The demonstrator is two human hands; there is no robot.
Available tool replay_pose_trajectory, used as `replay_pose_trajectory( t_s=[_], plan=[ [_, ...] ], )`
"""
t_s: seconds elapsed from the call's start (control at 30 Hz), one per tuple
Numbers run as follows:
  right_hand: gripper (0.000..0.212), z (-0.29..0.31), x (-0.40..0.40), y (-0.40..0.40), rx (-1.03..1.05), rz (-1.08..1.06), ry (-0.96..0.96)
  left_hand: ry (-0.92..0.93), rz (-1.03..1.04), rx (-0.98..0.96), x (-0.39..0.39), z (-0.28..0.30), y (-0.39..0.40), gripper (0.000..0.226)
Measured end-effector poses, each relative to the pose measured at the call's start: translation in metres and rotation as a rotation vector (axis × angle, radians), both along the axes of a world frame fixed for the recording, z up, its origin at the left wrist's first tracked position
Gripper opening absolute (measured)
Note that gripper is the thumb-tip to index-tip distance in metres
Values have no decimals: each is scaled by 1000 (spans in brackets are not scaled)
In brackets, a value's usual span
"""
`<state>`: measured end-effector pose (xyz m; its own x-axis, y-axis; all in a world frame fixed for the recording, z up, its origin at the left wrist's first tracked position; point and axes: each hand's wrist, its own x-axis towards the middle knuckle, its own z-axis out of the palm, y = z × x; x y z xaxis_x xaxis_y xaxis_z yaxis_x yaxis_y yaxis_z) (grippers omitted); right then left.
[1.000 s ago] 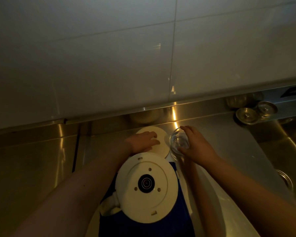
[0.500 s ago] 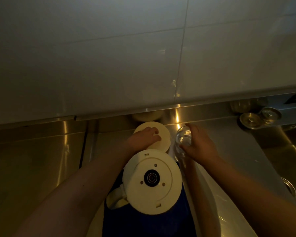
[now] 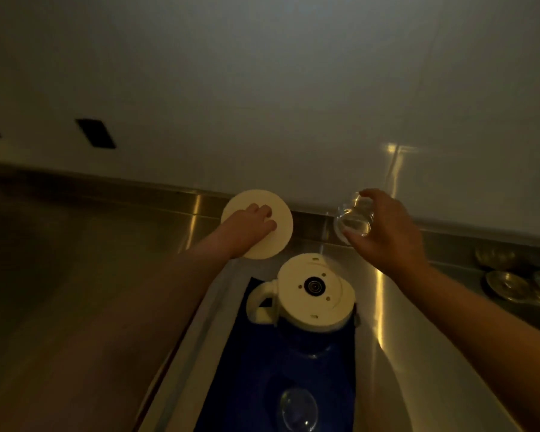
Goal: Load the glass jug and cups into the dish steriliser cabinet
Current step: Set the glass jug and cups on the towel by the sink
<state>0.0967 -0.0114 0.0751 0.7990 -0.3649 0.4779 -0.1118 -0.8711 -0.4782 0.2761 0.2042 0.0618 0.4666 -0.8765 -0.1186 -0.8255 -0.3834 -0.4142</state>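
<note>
Showing two bare arms reaching forward over a steel desk (image 3: 75,275) under dim light. Left hand (image 3: 247,227) laid palm down on a round cream disc (image 3: 258,224) near the back upstand, fingers (image 3: 264,213) spread flat on its top — pressing or resting, not wrapped around it. Right hand (image 3: 384,229) raised just in front of the white wall (image 3: 262,88), fingers curled around a clear glass cup (image 3: 353,218), thumb below and fingertips over the far side; cup tilted, held clear of the desk. Between the two arms, a jug (image 3: 309,294) standing upside down on a blue mat (image 3: 256,369), cream base with a dark central socket facing up, cream handle (image 3: 261,302) turned to the left, glass body barely visible beneath. Nearer the camera on the same mat, a second clear cup (image 3: 298,410), position upright or inverted not discernible. Mat lying inside a pale tray (image 3: 381,369) running toward the viewer. At the far right, several small metal dishes (image 3: 508,283) grouped on the desk, well apart from the hands. Two dark rectangular openings (image 3: 95,132) set in the wall at upper left.
</note>
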Motion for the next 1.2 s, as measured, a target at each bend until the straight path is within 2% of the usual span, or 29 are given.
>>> replay_pose_trajectory(
  t_s=[0.2,0.43,0.6,0.97,1.2],
  plan=[
    [69,33,16,74,-60,207,15,-40,145,0,-37,18,107,61],
    [56,19,47,211,73,517,55,3,304,13,-71,16,236,59],
    [66,2,68,321,-15,652,32,8,422,-8,-83,7,339,63],
    [67,-29,136,559,-20,757,8,54,537,62,-52,-8,564,78],
    [67,-43,206,659,-38,783,64,53,572,59,10,-23,662,80]
  ],
)
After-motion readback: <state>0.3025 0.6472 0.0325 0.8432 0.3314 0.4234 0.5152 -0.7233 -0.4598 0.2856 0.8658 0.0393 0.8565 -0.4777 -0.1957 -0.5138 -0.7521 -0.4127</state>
